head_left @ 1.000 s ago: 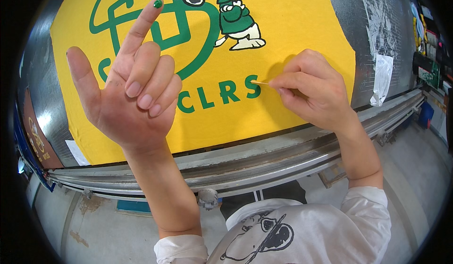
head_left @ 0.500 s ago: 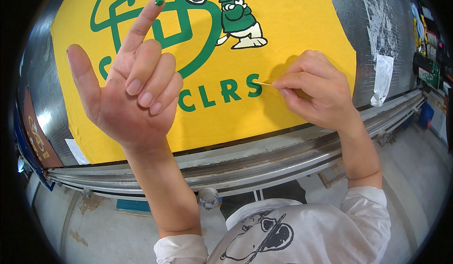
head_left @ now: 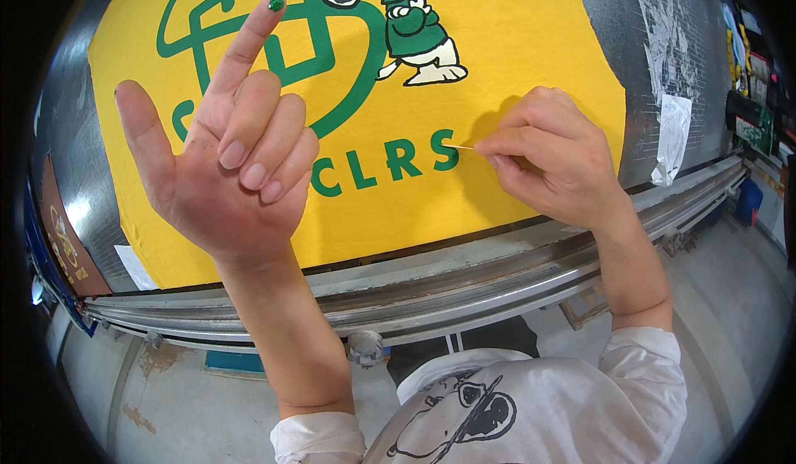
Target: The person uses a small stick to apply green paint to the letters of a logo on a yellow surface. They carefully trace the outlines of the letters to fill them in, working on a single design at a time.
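A yellow piece of fabric (head_left: pixel 531 41) lies flat on a dark tabletop, printed with green lettering, a green emblem and a cartoon dog (head_left: pixel 414 37). Between thumb and forefinger, my right hand (head_left: pixel 547 157) pinches a thin pale stick (head_left: pixel 461 146). The stick's tip meets the last green letter at the right. My left hand (head_left: pixel 232 161) is raised palm up over the fabric's left part, with thumb and index finger stretched out and the other fingers curled. A dab of wet-looking green paint (head_left: pixel 276 3) sits on the index fingertip. This hand holds nothing and covers part of the print.
Metal rails (head_left: pixel 464 275) run along the table's near edge. A crumpled white strip (head_left: pixel 672 140) is stuck to the tabletop at right, and a white scrap (head_left: pixel 134 267) at left. A brown printed piece (head_left: pixel 70 232) lies at far left. Beyond the right edge stand cluttered items.
Both hands keep nearly the same pose. The left hand has shifted very slightly left, and the stick's tip has moved slightly on the last letter.
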### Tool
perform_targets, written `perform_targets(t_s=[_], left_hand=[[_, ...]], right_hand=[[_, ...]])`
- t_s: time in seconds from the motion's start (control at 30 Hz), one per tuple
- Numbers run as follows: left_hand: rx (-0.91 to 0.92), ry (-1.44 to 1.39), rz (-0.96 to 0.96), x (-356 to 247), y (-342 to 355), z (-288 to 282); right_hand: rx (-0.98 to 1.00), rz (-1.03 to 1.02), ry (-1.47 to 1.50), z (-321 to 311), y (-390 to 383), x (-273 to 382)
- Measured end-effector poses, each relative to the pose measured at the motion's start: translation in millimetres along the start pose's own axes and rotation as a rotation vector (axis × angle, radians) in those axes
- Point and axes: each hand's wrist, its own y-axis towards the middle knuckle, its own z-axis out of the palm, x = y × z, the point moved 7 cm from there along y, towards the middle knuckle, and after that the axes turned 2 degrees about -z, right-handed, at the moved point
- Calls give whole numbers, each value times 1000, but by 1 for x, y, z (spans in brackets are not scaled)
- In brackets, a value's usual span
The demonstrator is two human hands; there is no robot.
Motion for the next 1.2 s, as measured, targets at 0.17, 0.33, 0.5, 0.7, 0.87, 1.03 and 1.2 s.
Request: perform_targets(t_s=[0.17,0.33,0.5,0.7,0.87,1.03,1.2], left_hand=[[3,3,-3,0,0,-1],[6,8,-2,0,0,0],[-9,12,-3,0,1,0],[-15,13,3,-1,0,0],[-40,20,8,0,0,0],[-33,11,6,1,0,0],[-20,9,-10,1,0,0]], right_hand=[[-13,-1,5,0,0,-1],[-6,-21,1,0,-2,-1],[-12,-9,-7,0,-1,-1],[-48,40,27,-2,-1,-3],[-25,2,16,-1,-2,-3],[-13,-17,6,0,-2,-2],[-16,-15,5,1,-2,-3]])
